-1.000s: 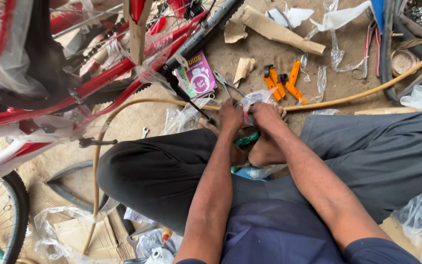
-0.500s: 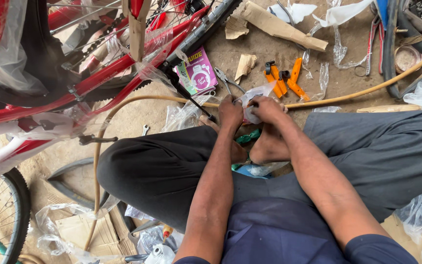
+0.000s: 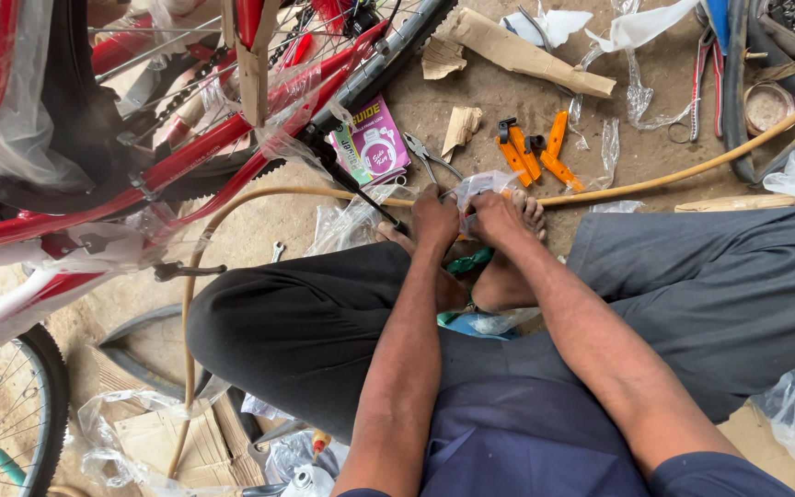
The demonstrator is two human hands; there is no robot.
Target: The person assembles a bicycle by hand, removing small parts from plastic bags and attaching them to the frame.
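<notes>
Two bare hands meet over the person's feet, low on the dirt floor (image 3: 259,221). The left hand (image 3: 434,219) is curled, knuckles up, fingers closed on the edge of a clear plastic bag (image 3: 480,184). The right hand (image 3: 497,217) sits just beside it, fingers bent and pinched on the same bag, so the two hands touch or nearly touch. The bag stands crumpled between the hands, above the toes (image 3: 534,213); what it holds cannot be made out. Under the wrists a green strip (image 3: 468,262) lies across the feet, and a blue scrap (image 3: 471,324) shows below the heel.

Beyond the hands, pliers (image 3: 427,155) lie on the floor near a pink box (image 3: 372,147). Orange tyre levers (image 3: 535,152) lie a little to the right of them, apart from the bag. A tan hose (image 3: 692,167) runs across the floor behind the hands and loops round to the left. A red bicycle frame (image 3: 140,179), wrapped in plastic, fills the upper left, with a wheel (image 3: 11,414) at the lower left. Torn cardboard (image 3: 517,51) lies at the top.
</notes>
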